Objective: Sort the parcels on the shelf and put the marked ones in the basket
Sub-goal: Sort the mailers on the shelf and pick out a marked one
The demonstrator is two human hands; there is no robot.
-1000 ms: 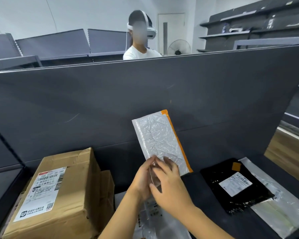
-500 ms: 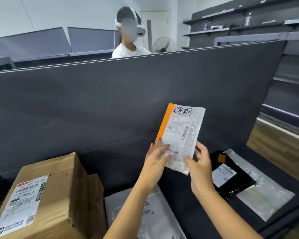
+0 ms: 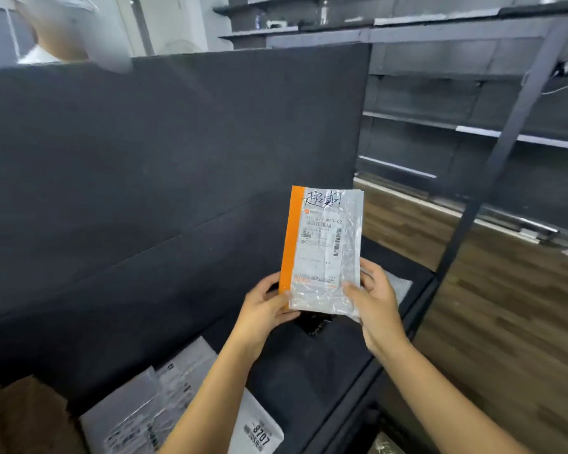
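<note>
- Parcel [image 3: 323, 247] stands upright above the shelf [image 3: 335, 362], label side to the camera, with handwriting across its top edge; I judge that the mark, so it belongs in the basket
- Left hand [image 3: 263, 309] pinches the lower orange corner, right hand [image 3: 374, 303] pinches the lower right corner; each grip is pressed onto the parcel
- Basket is not in view, so find it before moving off
- One grip is likely enough for so light a parcel; hold past the loose film edge, which may slip
- Black parcel [image 3: 315, 324] lies just under the grips, a grey mailer [image 3: 177, 417] below the left one; these look unsorted
</note>
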